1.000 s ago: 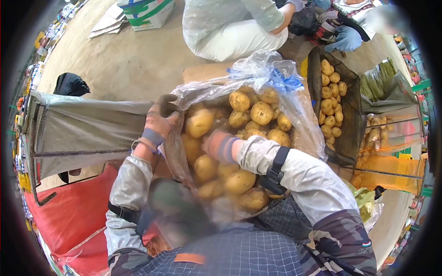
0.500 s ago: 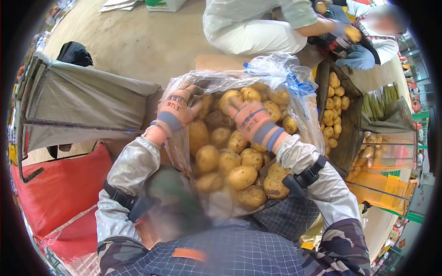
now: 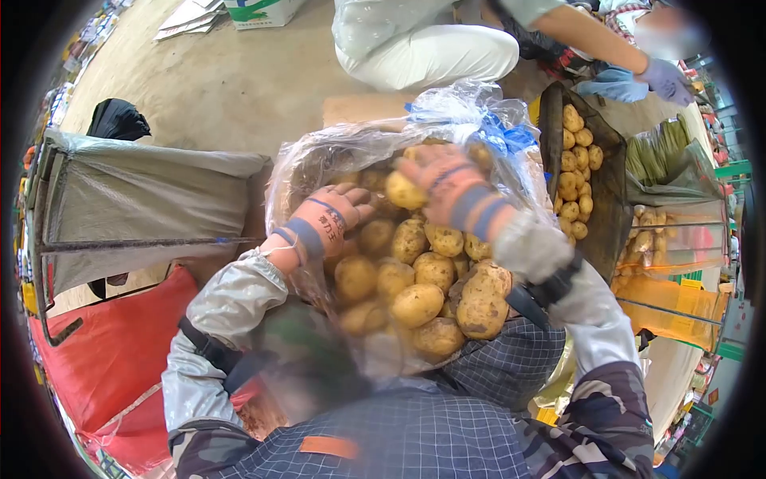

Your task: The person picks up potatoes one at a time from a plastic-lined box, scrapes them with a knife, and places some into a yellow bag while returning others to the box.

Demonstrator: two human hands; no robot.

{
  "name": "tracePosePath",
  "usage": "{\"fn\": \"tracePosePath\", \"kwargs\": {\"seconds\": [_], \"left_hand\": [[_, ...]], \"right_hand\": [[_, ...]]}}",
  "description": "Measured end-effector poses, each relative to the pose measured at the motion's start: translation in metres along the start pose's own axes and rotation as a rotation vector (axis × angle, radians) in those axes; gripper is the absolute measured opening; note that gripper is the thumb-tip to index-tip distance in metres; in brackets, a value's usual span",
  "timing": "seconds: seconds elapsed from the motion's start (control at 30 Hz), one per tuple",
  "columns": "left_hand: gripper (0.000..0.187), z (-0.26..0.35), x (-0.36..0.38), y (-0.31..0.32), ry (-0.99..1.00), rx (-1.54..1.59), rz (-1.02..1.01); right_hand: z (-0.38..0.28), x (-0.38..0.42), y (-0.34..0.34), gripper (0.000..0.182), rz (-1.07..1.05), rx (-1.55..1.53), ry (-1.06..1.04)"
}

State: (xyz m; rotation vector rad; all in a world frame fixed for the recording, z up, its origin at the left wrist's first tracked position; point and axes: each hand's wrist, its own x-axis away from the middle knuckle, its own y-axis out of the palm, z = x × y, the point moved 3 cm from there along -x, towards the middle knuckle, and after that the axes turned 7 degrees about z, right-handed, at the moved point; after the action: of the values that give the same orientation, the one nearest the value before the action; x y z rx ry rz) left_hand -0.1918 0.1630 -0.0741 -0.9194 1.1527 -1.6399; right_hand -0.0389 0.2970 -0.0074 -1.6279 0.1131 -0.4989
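Observation:
Potatoes (image 3: 417, 306) fill a box lined with clear plastic (image 3: 299, 164) in front of me. My right hand (image 3: 456, 188), in an orange glove with grey bands, is closed on a potato (image 3: 404, 190) at the upper middle of the pile. My left hand (image 3: 325, 219), gloved the same way, lies at the left side of the pile with its fingers apart and nothing in them. Beneath it the potatoes look hazy, perhaps behind plastic. Blue and clear plastic (image 3: 511, 137) is bunched at the box's far right corner.
A dark crate (image 3: 610, 172) of potatoes stands at right, with orange mesh bags (image 3: 666, 311) beyond. A grey fabric bin (image 3: 152, 207) and red sacks (image 3: 120, 359) are at left. A crouching person's white trousers (image 3: 435, 60) and gloved hand (image 3: 669, 81) show ahead.
My right hand has closed on a potato and lifted it slightly. My left hand has moved down from the plastic's far left edge. The other person's arm has reached out to the right.

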Motion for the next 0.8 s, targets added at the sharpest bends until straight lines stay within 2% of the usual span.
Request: {"fn": "tracePosePath", "kwargs": {"seconds": [0.03, 0.1, 0.17, 0.27, 0.3, 0.4, 0.43, 0.47, 0.5, 0.6, 0.63, 0.67, 0.7, 0.73, 0.8], "left_hand": [[0.054, 0.004, -0.005, 0.000, 0.081, -0.066, -0.029], [0.054, 0.008, -0.016, 0.012, 0.224, -0.143, -0.072], [0.053, 0.007, -0.032, 0.042, 0.343, -0.173, -0.102], [0.038, 0.020, -0.050, 0.056, 0.553, -0.327, -0.125], [0.030, 0.026, -0.056, 0.049, 0.522, -0.306, -0.158], [0.025, 0.011, -0.058, 0.074, 0.507, -0.131, -0.033], [0.037, 0.021, -0.064, 0.060, 0.517, -0.200, -0.126], [0.035, 0.036, -0.070, 0.036, 0.401, -0.189, -0.263], [0.035, 0.040, -0.066, 0.025, 0.322, -0.127, -0.108], [0.038, 0.042, -0.066, 0.002, -0.082, 0.169, 0.119], [0.042, 0.047, -0.069, -0.012, -0.140, 0.220, 0.068], [0.043, 0.048, -0.071, -0.016, -0.146, 0.272, 0.089], [0.045, 0.050, -0.069, -0.015, -0.148, 0.321, 0.118], [0.046, 0.051, -0.068, -0.014, -0.146, 0.368, 0.149], [0.049, 0.049, -0.058, 0.007, -0.101, 0.246, 0.232]], "right_hand": [[0.010, 0.022, -0.010, 0.064, -0.006, -0.093, 0.092], [0.042, 0.073, 0.007, 0.064, 0.295, 0.023, 0.103], [0.051, 0.111, -0.009, 0.063, 0.121, 0.004, 0.288], [0.056, 0.153, 0.009, 0.064, 0.202, 0.033, 0.438], [0.051, 0.159, 0.008, 0.060, 0.257, -0.037, 0.473], [0.036, 0.163, 0.038, 0.057, 0.518, -0.128, 0.463], [0.032, 0.162, 0.046, 0.055, 0.536, -0.156, 0.497], [0.032, 0.160, 0.050, 0.053, 0.555, -0.189, 0.528], [0.043, 0.162, 0.052, 0.054, 0.516, -0.532, 0.560], [0.051, 0.164, 0.036, 0.062, 0.481, -0.749, 0.828], [0.055, 0.155, 0.032, 0.071, 0.293, -0.713, 0.867], [0.058, 0.147, 0.027, 0.081, 0.099, -0.665, 0.883], [0.065, 0.135, 0.052, 0.084, 0.103, -0.555, 0.832], [0.071, 0.127, 0.049, 0.083, 0.163, -0.621, 0.882], [0.083, 0.111, 0.044, 0.080, 0.298, -0.752, 0.971]]}}
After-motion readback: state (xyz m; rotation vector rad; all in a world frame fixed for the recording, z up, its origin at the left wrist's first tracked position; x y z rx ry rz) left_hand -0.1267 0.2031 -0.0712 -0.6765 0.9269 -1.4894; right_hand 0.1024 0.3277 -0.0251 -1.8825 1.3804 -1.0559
